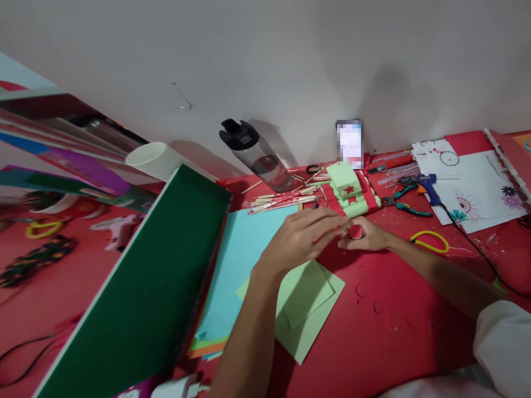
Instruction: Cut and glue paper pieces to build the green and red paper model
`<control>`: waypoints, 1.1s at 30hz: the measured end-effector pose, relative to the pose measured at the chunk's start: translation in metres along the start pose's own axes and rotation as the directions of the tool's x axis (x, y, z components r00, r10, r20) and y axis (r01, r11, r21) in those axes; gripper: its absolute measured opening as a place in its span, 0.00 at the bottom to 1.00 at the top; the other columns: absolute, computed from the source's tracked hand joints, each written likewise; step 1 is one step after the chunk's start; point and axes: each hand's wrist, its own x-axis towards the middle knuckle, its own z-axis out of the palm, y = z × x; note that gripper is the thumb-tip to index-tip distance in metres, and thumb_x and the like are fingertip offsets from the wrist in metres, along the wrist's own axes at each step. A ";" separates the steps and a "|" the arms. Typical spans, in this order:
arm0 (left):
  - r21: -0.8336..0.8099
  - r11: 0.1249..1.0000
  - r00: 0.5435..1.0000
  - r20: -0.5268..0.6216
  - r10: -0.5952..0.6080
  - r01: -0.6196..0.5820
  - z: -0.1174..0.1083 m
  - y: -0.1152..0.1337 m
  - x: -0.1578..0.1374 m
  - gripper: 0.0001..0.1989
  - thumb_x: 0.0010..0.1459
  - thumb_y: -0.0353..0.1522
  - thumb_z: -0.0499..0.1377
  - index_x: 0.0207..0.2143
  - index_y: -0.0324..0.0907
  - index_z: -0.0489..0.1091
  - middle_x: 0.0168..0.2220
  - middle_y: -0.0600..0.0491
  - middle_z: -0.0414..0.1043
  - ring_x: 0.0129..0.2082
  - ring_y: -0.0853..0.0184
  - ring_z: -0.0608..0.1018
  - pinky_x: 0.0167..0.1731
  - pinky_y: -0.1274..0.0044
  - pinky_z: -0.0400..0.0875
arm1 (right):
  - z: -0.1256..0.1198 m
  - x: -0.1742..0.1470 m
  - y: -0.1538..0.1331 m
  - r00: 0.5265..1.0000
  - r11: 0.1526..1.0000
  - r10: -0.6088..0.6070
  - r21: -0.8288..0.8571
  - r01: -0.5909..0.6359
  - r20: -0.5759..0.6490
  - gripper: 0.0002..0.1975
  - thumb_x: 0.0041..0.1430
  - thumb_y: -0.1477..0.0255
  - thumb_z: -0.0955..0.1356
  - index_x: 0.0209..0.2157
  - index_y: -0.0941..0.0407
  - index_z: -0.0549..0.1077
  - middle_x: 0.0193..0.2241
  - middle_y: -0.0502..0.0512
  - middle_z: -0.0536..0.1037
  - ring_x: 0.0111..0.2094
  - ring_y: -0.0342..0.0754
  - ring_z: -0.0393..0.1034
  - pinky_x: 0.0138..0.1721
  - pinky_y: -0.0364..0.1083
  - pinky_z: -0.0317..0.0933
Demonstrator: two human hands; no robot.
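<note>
Above the red tabletop, my right hand (369, 235) is curled with thumb and fingers around a small round red piece (355, 231) with a pale rim. It looks like paper, but I cannot tell if it is a disc or a roll. My left hand (305, 232) reaches in from the left, fingers stretched out, its fingertips beside the red piece; whether they touch it is unclear. Beneath my left forearm lie light green paper sheets (307, 326), partly over light blue paper (226, 276). Just behind the hands sits a green and red paper piece with stars (352, 205).
A dark green board (145, 282) stands at left. Along the wall are a water bottle (265, 163), wooden sticks (286, 200) and a lit phone (350, 145). Pliers (410, 209), a blue glue gun (429, 190) with its cord, and yellow-handled scissors (431, 241) lie right.
</note>
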 end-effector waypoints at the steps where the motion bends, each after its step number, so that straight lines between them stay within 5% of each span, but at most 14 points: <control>1: 0.013 0.999 0.999 -0.013 -0.053 0.053 -0.002 -0.004 -0.002 0.10 0.74 0.32 0.56 0.47 0.43 0.78 0.37 0.51 0.83 0.36 0.67 0.83 0.36 0.76 0.74 | 0.000 -0.001 -0.004 1.000 1.000 -0.001 -0.024 0.001 -0.010 0.20 0.58 0.57 0.77 0.28 0.56 0.71 0.26 0.47 0.72 0.30 0.45 0.65 0.36 0.45 0.62; 5: 0.128 0.968 0.976 -0.016 -0.218 0.218 -0.008 -0.019 -0.012 0.14 0.74 0.36 0.56 0.36 0.44 0.75 0.29 0.55 0.80 0.27 0.68 0.78 0.32 0.75 0.69 | -0.002 -0.002 -0.021 0.998 0.998 -0.053 -0.047 0.052 -0.024 0.19 0.62 0.59 0.75 0.26 0.55 0.70 0.25 0.47 0.71 0.29 0.44 0.64 0.35 0.44 0.60; 9: 0.240 0.902 0.910 0.125 -0.395 0.358 -0.011 -0.023 -0.013 0.19 0.74 0.40 0.55 0.31 0.44 0.74 0.28 0.52 0.79 0.27 0.64 0.77 0.29 0.73 0.62 | -0.002 -0.003 -0.034 0.997 0.999 0.012 0.033 -0.010 -0.073 0.19 0.61 0.59 0.76 0.26 0.54 0.69 0.21 0.44 0.68 0.21 0.41 0.60 0.25 0.43 0.56; 11: 0.287 0.848 0.814 0.265 -0.516 0.445 -0.013 -0.022 -0.010 0.21 0.73 0.41 0.54 0.27 0.44 0.72 0.25 0.51 0.77 0.25 0.62 0.76 0.28 0.72 0.59 | -0.001 -0.003 -0.036 0.993 0.996 0.065 0.070 -0.057 -0.103 0.20 0.60 0.58 0.77 0.27 0.54 0.68 0.19 0.42 0.67 0.18 0.40 0.58 0.21 0.42 0.54; 13: 0.328 0.793 0.672 0.420 -0.610 0.514 -0.014 -0.021 -0.008 0.21 0.73 0.40 0.53 0.26 0.44 0.70 0.25 0.50 0.76 0.26 0.60 0.75 0.28 0.72 0.57 | -0.002 -0.002 -0.036 0.988 0.994 0.082 0.086 -0.072 -0.127 0.21 0.60 0.56 0.76 0.26 0.54 0.67 0.18 0.42 0.68 0.17 0.40 0.58 0.20 0.41 0.54; 16: 0.335 0.732 0.474 0.589 -0.654 0.593 -0.011 -0.024 -0.013 0.09 0.68 0.36 0.57 0.34 0.46 0.74 0.34 0.50 0.81 0.33 0.58 0.80 0.30 0.73 0.61 | -0.006 -0.001 -0.033 0.988 0.995 0.069 0.083 -0.058 -0.142 0.23 0.61 0.54 0.76 0.26 0.53 0.66 0.18 0.43 0.70 0.17 0.39 0.59 0.20 0.41 0.56; 19: 0.286 0.717 0.379 0.693 -0.613 0.636 -0.005 -0.034 -0.027 0.10 0.62 0.33 0.61 0.46 0.47 0.74 0.46 0.48 0.82 0.40 0.58 0.82 0.36 0.73 0.68 | -0.008 0.001 -0.028 0.984 0.996 0.049 0.085 -0.035 -0.174 0.24 0.60 0.54 0.76 0.27 0.53 0.64 0.20 0.43 0.69 0.18 0.39 0.57 0.21 0.42 0.55; 22: 0.268 0.725 0.364 0.724 -0.586 0.635 -0.001 -0.041 -0.038 0.19 0.58 0.32 0.62 0.53 0.48 0.73 0.49 0.48 0.81 0.42 0.58 0.82 0.39 0.72 0.72 | -0.007 0.002 -0.024 0.986 0.997 -0.002 0.076 0.015 -0.168 0.24 0.58 0.56 0.78 0.28 0.52 0.63 0.23 0.43 0.67 0.21 0.40 0.56 0.24 0.43 0.55; 27: 0.252 0.745 0.392 0.723 -0.569 0.618 -0.004 -0.040 -0.037 0.15 0.55 0.32 0.61 0.46 0.47 0.76 0.46 0.48 0.81 0.37 0.60 0.81 0.34 0.74 0.70 | -0.003 0.004 -0.018 0.990 0.993 -0.117 -0.026 0.115 -0.080 0.24 0.54 0.59 0.80 0.27 0.54 0.65 0.28 0.46 0.69 0.30 0.44 0.62 0.37 0.45 0.60; 33: 0.358 0.689 0.269 0.732 -0.626 0.630 -0.004 -0.036 -0.027 0.05 0.54 0.29 0.61 0.35 0.44 0.74 0.40 0.49 0.79 0.35 0.62 0.78 0.34 0.75 0.67 | -0.004 0.005 -0.012 0.996 0.993 -0.063 -0.105 0.056 -0.062 0.22 0.56 0.57 0.79 0.28 0.54 0.67 0.28 0.47 0.71 0.32 0.47 0.64 0.40 0.46 0.61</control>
